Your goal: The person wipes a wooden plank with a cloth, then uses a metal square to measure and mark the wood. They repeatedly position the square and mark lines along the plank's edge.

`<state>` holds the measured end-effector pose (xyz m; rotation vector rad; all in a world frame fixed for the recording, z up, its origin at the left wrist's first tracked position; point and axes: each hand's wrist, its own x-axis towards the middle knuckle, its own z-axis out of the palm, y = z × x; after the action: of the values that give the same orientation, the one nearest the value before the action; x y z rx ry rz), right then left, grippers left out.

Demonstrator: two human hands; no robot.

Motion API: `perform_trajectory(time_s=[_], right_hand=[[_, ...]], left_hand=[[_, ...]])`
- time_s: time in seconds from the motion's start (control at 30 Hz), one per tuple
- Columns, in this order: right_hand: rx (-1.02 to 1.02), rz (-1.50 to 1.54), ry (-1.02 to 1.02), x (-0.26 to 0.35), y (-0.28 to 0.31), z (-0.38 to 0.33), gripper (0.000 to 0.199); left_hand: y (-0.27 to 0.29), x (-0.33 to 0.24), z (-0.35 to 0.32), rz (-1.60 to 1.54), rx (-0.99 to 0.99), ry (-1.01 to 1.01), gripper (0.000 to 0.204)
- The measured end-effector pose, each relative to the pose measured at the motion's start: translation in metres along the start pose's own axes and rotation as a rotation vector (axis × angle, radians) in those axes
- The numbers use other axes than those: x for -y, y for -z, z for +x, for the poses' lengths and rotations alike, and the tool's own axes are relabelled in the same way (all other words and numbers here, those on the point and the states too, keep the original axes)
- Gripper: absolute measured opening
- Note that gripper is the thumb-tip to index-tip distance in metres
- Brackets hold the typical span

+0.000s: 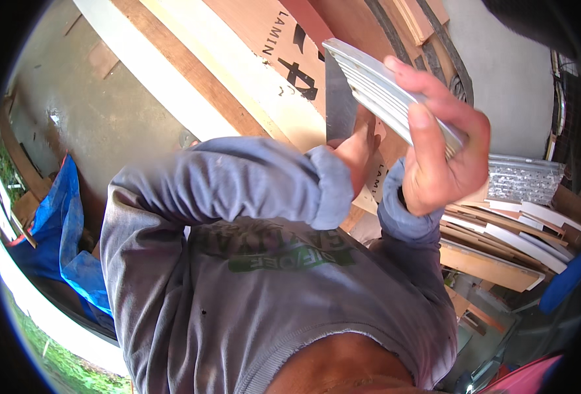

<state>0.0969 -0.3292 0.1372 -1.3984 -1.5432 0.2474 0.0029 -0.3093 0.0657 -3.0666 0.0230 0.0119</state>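
A pale silver, ribbed strip (385,92), like a metal profile with several parallel grooves, is raised at a slant in front of me. My right hand (444,141) grips its lower right end, thumb on the near side and fingers over the far edge. Behind the strip, my left hand (356,144) reaches across from the left, its fingers curled and partly covered. It meets the lower end of a dark grey flat face (338,98); I cannot tell if this belongs to the strip. Beneath both hands lies a printed light-brown board (297,59).
Long white and brown boards (172,59) run diagonally at the upper left, beside a concrete floor (67,85). Stacked wood and white strips (507,236) lie at the right, near a silver foil-like bundle (523,180). A blue tarp (67,230) hangs at the left.
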Motion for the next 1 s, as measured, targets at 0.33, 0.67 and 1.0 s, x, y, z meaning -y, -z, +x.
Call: perform_trajectory(time_s=[0.33,0.67,1.0], right_hand=[[-0.133,0.052,-0.006,-0.009,-0.016,0.01,0.015],[-0.092,0.077,-0.141,-0.021,-0.031,0.022,0.019],[-0.145,-0.051,-0.13,0.004,-0.019,0.024,0.015]], left_hand=[[-0.051,0.008,0.024,-0.201,-0.188,-0.081,0.047],[-0.03,0.029,0.025,-0.277,0.071,-0.191,0.048],[-0.048,-0.003,0.015,-0.183,-0.278,0.026,0.043]])
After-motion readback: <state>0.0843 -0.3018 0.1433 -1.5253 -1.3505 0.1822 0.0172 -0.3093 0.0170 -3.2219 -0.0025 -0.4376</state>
